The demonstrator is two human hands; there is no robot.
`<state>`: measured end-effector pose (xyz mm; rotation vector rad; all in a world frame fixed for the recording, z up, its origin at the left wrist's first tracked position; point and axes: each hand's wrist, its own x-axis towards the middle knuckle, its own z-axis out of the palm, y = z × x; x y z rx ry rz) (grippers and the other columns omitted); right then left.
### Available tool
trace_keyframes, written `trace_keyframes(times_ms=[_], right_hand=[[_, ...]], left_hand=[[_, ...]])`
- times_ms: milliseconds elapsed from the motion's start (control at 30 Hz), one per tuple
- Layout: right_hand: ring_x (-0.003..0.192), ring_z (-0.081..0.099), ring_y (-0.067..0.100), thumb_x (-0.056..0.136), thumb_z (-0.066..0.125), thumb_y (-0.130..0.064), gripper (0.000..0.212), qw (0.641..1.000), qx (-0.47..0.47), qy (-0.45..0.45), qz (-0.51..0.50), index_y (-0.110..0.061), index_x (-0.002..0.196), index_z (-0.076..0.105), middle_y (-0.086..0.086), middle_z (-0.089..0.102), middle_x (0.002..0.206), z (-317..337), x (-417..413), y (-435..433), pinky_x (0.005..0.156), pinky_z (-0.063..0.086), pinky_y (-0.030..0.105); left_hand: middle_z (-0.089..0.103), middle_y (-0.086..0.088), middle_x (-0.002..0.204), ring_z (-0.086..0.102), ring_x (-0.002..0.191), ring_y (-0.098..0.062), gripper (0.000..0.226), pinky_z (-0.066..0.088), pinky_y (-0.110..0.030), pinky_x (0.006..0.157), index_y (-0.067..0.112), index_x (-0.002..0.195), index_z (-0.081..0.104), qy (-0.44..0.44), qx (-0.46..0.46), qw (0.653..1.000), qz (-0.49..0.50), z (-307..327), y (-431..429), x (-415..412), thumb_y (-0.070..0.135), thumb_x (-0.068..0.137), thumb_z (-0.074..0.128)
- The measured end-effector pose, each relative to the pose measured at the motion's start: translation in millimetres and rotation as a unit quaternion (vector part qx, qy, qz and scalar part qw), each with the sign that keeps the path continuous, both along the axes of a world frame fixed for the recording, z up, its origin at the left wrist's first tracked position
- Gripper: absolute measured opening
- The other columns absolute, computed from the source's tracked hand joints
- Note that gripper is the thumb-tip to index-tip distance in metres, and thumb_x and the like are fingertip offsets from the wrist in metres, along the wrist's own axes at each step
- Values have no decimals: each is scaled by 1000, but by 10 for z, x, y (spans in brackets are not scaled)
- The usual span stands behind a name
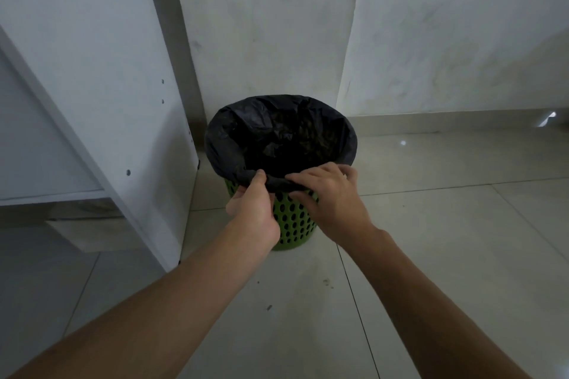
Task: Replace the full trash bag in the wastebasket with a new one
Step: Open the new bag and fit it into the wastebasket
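1. Head view shows a green perforated wastebasket (292,224) standing on the tiled floor (431,255), in the far corner between a white cabinet panel (101,86) on the left and the wall (431,40) behind it. This position keeps the basket braced on two sides, so it is unlikely to slide away when the liner is pulled.

2. A black trash bag (246,135) lines the basket. Its mouth is folded outward over the whole rim, which holds the bag open and keeps it from slipping inside. Contents deep in the bag are too dark to identify.

3. Left hand (254,209): the grip is closed in a pinch, thumb above and fingers below, on the folded bag edge at the near rim. The hand sits against the near-left side of the basket wall.

4. Right hand (326,197): the fingers are curled over the same folded edge just to the right, pressing on the plastic. Whether this grip is fully closed on the film cannot be told from this angle.

5. Both hands work the near rim side by side, probably because the fold is easiest to handle where it is closest.

6. Judged stage: cuff handling at the rim; whether the bag is coming off or going on cannot be told. No second bag is visible.
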<state>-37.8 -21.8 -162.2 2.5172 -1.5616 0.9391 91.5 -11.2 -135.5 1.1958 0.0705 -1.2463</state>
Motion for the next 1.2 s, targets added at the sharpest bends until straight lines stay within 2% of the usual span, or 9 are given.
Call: trace_keyframes(times_ms=[133,300,433,567,733,833,933,1067,1200], right_hand=[[94,59,20,86,67,-35,28,1000,17,8,0,-32,113,74,-13,74,102,13,126,18,88,33,44],[91,58,22,88,65,-34,30,997,41,60,18,-34,118,70,-11,74,105,150,167,51,78,38,41],[101,57,20,91,61,-41,31,987,132,59,65,-29,119,67,-6,69,111,310,80,-39,86,48,44],[95,64,16,91,61,-43,28,977,176,78,96,-29,113,71,-8,72,102,313,25,-126,83,53,43],[119,57,17,93,61,-31,42,970,184,80,135,-24,134,61,-3,63,130,353,66,-85,102,46,41],[140,39,15,93,59,-38,55,966,195,137,102,-27,146,45,-4,43,153,418,-51,-57,117,26,43],[111,61,16,95,54,-45,34,961,190,185,83,-27,123,60,-6,68,116,473,-123,-54,107,37,41],[103,65,21,96,56,-44,35,961,194,148,130,-24,124,61,-3,71,110,457,45,60,90,49,36],[111,62,14,94,55,-53,47,945,244,76,203,-23,130,61,-5,67,123,469,89,37,93,51,35]], left_hand=[[68,-5,95,64,77,-19,39,49,-28,56,10,107,64,-16,56,998,-32,20,-74,-20,33,80,81],[69,-12,110,68,93,-26,38,51,-30,70,4,114,65,-2,57,998,-23,-54,-98,-25,19,82,79],[67,-14,118,68,99,-26,39,56,-30,75,2,122,61,36,9,998,-54,-73,-140,48,19,89,72],[65,-9,106,64,91,-20,28,51,-26,71,4,119,59,41,14,994,-100,-52,-218,181,19,95,63],[64,-10,102,61,81,-20,25,48,-26,60,3,117,57,-15,33,993,-113,-36,-265,317,15,96,61],[64,-12,118,63,103,-26,37,50,-32,76,5,132,54,-35,53,991,-115,34,-288,444,12,96,59],[62,-10,114,59,94,-26,38,47,-33,85,4,136,51,-57,61,988,-131,107,-325,554,9,99,55],[61,-11,120,62,90,-26,51,54,-34,73,8,139,48,-158,85,979,-96,43,-416,683,19,92,64],[40,-10,142,55,107,-28,79,53,-42,92,25,141,33,-377,57,921,-84,51,-344,706,23,77,79]])
